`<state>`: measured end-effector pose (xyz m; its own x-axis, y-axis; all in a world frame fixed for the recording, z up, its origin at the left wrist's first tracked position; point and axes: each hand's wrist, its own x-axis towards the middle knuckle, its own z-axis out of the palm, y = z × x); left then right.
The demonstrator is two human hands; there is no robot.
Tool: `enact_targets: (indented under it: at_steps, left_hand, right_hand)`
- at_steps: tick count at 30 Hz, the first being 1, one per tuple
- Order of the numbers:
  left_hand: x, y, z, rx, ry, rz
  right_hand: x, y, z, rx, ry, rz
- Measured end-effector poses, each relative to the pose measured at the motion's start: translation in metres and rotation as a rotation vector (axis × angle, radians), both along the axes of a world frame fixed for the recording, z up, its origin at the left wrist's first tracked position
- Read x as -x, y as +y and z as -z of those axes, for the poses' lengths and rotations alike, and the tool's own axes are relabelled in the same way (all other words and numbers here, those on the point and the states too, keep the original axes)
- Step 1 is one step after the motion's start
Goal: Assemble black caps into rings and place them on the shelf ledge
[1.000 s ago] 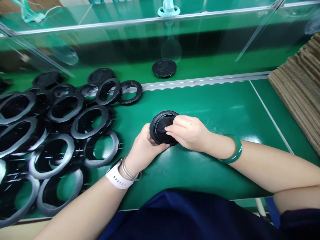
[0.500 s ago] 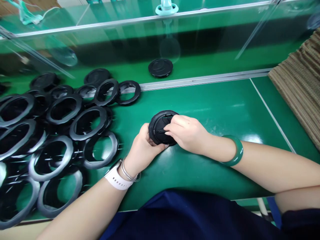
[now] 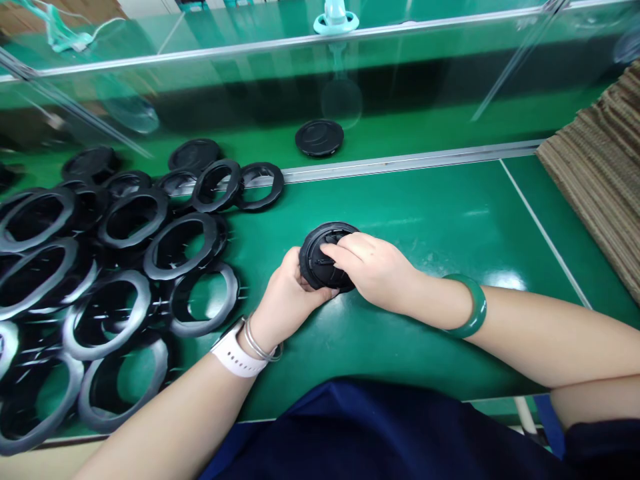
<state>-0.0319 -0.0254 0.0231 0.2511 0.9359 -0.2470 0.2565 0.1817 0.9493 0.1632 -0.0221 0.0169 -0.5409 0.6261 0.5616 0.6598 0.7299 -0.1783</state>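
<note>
Far left on my side of the aluminium rail (image 3: 400, 167), black rings (image 3: 148, 257) lie in an overlapping heap, with a few touching the rail. Solid black discs (image 3: 194, 155) sit just beyond it. My left hand (image 3: 287, 283), with a white watch strap (image 3: 236, 355) and thin metal bangles (image 3: 257, 347) at the wrist, cups the left edge of the round black cap (image 3: 313, 263). The cap is on my side of the rail, right of the heap, and I can't tell whether it touches the green bench mat (image 3: 435, 207). My right hand (image 3: 375, 270) comes in from the other side, its fingers (image 3: 340, 250) laid across the cap's face, so both hands close narrowly on it. It feels like it would be light and stiff, probably moulded plastic, and the smooth rim could slip, so the outer edge seems the surest place to hold. Nothing stands between my hands and the cap. A jade bangle (image 3: 465, 315) sits on my right wrist. Beyond the rail lies another black disc (image 3: 319, 137), and far right, past the rail's end, is stacked corrugated cardboard (image 3: 593, 180).
</note>
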Motion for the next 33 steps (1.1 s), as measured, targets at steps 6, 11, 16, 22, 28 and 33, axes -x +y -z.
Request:
enact_targets:
  at_steps: [6,11,16,22,28,33]
  left_hand:
    - [0.000,-0.002,0.003,-0.009,0.012,0.006]
    - [-0.001,-0.003,0.004,-0.044,0.048,0.007]
    - [-0.001,-0.003,0.003,-0.034,0.016,0.005]
    - [-0.003,-0.001,0.004,-0.020,-0.029,-0.042]
    - [0.002,-0.004,0.003,-0.058,0.049,0.001]
    - [0.005,-0.008,0.001,-0.121,0.052,0.070]
  right_hand:
    - [0.003,-0.002,-0.001,0.003,-0.105,0.050]
    - [0.003,-0.001,-0.004,-0.021,-0.121,0.031]
    - [0.003,0.001,-0.007,-0.018,-0.100,0.023]
    - [-0.002,0.007,-0.003,0.153,0.319,0.166]
    - [-0.007,0.021,0.008,0.656,0.490,0.237]
    - [-0.005,0.020,0.009,0.676,0.587,0.207]
